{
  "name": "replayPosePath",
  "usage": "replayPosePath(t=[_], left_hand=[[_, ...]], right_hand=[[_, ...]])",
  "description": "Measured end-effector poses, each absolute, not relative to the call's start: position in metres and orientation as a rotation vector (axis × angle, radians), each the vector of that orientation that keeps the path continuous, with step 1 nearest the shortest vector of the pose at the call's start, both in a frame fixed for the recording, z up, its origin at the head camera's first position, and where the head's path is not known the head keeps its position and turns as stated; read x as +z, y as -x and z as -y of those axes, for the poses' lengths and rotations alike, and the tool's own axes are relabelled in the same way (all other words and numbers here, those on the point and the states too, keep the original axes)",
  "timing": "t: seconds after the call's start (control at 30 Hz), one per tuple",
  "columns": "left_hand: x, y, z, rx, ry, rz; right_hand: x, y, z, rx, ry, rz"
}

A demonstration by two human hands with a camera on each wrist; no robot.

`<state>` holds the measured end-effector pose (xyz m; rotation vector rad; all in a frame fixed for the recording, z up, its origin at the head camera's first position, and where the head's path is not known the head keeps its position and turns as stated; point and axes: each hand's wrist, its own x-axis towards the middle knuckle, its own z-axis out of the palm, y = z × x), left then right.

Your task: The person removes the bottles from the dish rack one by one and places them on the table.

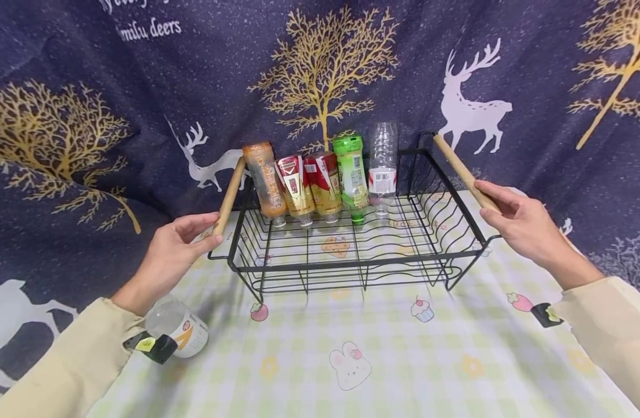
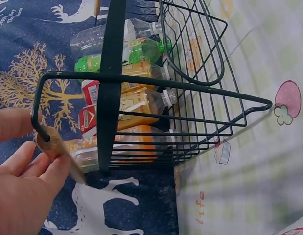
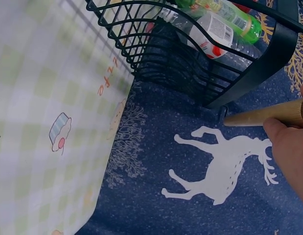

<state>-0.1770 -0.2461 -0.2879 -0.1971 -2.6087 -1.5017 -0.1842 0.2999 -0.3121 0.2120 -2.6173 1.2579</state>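
Gripping both ends: your left hand (image 1: 173,249) pinches the left handle (image 1: 229,197), your right hand (image 1: 523,226) the right handle (image 1: 466,172), fingers part-curled. Rack (image 1: 361,263) at centre of frame, five bottles (image 1: 325,186) caps-down along its back. Raise or lower both sides evenly; tilting could topple them.

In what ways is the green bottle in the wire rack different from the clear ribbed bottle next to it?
Colour: the green bottle is mostly green, while the clear ribbed bottle is see-through with a white-and-red label. Height: in the head view, the clear ribbed bottle's top reaches higher than the green bottle's. Both stand neck down in the black wire rack.
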Motion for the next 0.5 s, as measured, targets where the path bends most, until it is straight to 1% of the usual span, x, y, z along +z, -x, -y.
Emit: replayPosePath(t=[0.27, 0.5], left_hand=[[-0.2908, 0.176, 0.2486, -1.487, 0.147, 2.593], [-0.2932, 0.1784, 0.2481, -1.492, 0.16, 2.583]], right_hand=[[-0.3075, 0.1847, -0.2995, 1.22, -0.252, 2.666], [-0.3023, 0.1843, -0.2995, 1.197, -0.268, 2.68]])
